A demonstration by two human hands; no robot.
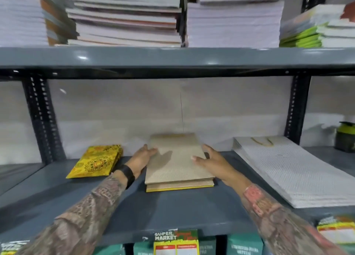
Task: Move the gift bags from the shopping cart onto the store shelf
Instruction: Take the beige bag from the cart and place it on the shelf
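A flat stack of beige gift bags (177, 165) with yellow lower edges lies in the middle of the grey shelf (172, 212). My left hand (141, 158) presses flat against the stack's left side, a black band on its wrist. My right hand (209, 161) rests on the stack's right side, thumb on top. Left of it lies a stack of yellow patterned gift bags (96, 161). To the right lies a stack of white gift bags (292, 170) with gold handles. The shopping cart is out of sight.
The shelf above (172, 56) carries tall piles of paper and notebooks (124, 16). Slotted black uprights (41, 120) stand at both back corners. A green and black container (345, 137) sits far right. Price tags (175, 242) hang on the front edge, with teal boxes (244, 244) below.
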